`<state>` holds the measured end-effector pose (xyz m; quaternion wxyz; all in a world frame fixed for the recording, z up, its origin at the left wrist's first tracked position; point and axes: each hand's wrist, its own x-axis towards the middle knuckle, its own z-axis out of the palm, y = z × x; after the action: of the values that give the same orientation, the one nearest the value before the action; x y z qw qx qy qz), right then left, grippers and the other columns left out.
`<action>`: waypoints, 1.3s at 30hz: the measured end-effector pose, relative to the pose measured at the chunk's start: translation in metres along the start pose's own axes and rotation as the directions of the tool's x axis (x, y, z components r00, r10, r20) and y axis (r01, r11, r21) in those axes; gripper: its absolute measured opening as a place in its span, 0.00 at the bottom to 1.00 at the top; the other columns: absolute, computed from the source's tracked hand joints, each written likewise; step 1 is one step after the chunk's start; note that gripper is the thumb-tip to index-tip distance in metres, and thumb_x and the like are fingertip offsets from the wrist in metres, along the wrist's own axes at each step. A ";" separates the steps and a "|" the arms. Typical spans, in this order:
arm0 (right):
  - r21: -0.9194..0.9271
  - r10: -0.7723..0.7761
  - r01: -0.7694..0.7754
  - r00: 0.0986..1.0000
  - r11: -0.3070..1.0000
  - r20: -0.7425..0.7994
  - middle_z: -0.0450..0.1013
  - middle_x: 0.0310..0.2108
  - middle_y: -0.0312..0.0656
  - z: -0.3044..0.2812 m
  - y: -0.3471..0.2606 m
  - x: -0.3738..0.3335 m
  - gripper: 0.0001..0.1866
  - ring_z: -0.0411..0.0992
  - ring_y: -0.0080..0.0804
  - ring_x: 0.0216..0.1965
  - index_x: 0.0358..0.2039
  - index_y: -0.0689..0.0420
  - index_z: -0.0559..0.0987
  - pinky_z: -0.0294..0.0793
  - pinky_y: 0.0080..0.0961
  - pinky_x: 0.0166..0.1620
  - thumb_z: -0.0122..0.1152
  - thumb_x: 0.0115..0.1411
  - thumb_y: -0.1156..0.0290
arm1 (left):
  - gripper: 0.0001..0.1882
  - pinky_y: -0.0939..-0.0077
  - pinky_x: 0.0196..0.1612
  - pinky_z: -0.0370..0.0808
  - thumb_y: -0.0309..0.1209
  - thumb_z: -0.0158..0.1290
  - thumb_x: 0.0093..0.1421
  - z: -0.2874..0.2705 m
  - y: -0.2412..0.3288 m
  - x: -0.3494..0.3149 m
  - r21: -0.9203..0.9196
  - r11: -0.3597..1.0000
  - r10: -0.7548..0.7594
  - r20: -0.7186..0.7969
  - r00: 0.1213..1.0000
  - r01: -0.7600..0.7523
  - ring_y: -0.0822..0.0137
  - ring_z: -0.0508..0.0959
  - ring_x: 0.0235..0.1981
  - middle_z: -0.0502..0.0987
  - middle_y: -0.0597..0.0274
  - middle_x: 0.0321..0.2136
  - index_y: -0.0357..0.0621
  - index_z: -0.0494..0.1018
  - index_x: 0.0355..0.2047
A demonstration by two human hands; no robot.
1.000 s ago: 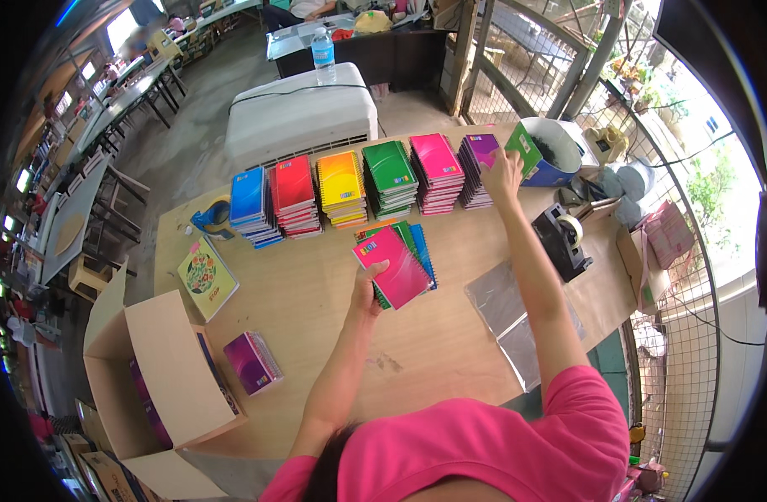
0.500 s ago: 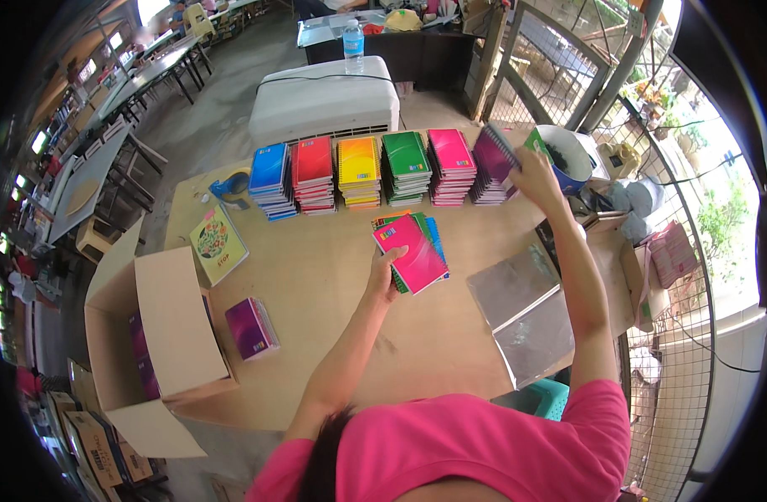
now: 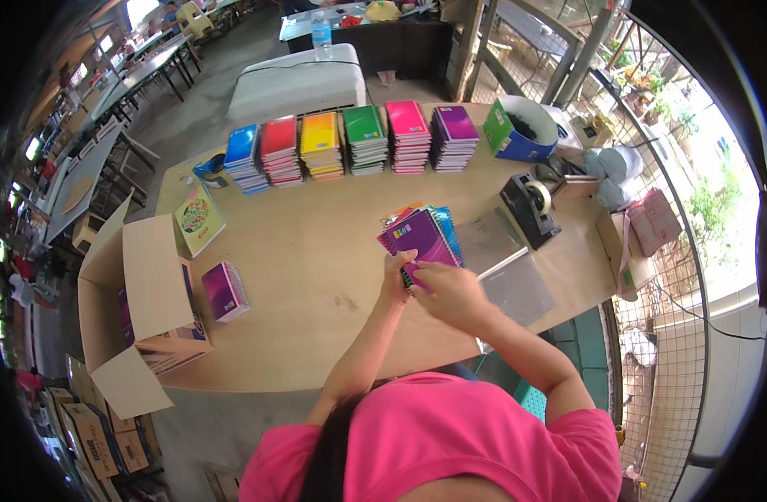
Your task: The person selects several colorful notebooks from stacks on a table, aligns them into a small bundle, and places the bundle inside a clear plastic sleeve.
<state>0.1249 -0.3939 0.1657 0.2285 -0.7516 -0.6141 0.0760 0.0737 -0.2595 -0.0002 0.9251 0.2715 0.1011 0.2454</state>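
My left hand [image 3: 396, 278] grips a fanned bunch of spiral notebooks with its thumb on top. The uppermost is a purple notebook [image 3: 418, 238]; edges of blue, orange and other covers stick out beneath it. My right hand [image 3: 452, 294] is closed at the bunch's lower right edge, its fingertips partly hidden. Across the far side of the table stand stacks of spiral notebooks: blue [image 3: 243, 144], red [image 3: 279, 138], yellow [image 3: 320, 134], green [image 3: 364, 125], pink [image 3: 408, 119] and purple [image 3: 457, 124].
An open cardboard box [image 3: 157, 272] stands at left, beside a small purple notebook pile [image 3: 225, 291] and a yellow illustrated book [image 3: 199, 219]. Clear plastic sleeves [image 3: 517, 289] lie to the right, near a black tape dispenser [image 3: 530, 209] and a green-blue container [image 3: 510, 138].
My right hand has come back from the purple stack to the bunch in my left hand. A purple notebook now covers the pink one on top. The view has shifted.
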 end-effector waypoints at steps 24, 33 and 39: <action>0.535 -0.190 -0.825 0.563 -0.181 0.804 0.67 0.61 0.52 -0.025 0.330 -0.097 0.58 0.70 0.52 0.57 0.68 0.53 0.59 0.71 0.50 0.58 0.38 0.51 0.18 | 0.26 0.54 0.54 0.74 0.35 0.66 0.48 0.166 -0.126 0.018 0.597 -0.143 0.094 0.802 0.590 -0.789 0.56 0.79 0.50 0.78 0.65 0.50 0.50 0.76 0.50; 0.444 0.410 -0.485 0.874 0.754 0.260 0.78 0.31 0.47 0.005 0.362 -0.111 0.27 0.77 0.40 0.37 0.52 0.57 0.77 0.76 0.40 0.42 0.72 0.55 0.58 | 0.31 0.52 0.56 0.77 0.35 0.53 0.54 0.081 -0.159 -0.011 -0.336 0.919 0.085 -0.348 0.934 -0.208 0.51 0.80 0.48 0.77 0.47 0.50 0.35 0.66 0.58; -0.123 0.548 -0.550 0.835 0.826 -0.051 0.70 0.48 0.50 0.043 0.351 -0.067 0.35 0.68 0.55 0.52 0.57 0.59 0.69 0.74 0.48 0.49 0.73 0.53 0.60 | 0.33 0.50 0.59 0.74 0.39 0.54 0.53 0.053 -0.160 -0.013 -0.440 0.846 0.194 -0.272 0.943 -0.301 0.51 0.77 0.53 0.75 0.49 0.54 0.40 0.66 0.59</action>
<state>0.4038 -0.4967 -0.0363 0.1506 -0.9102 -0.3745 0.0925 0.1435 -0.4068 -0.0435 0.9068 0.0188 0.1020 0.4086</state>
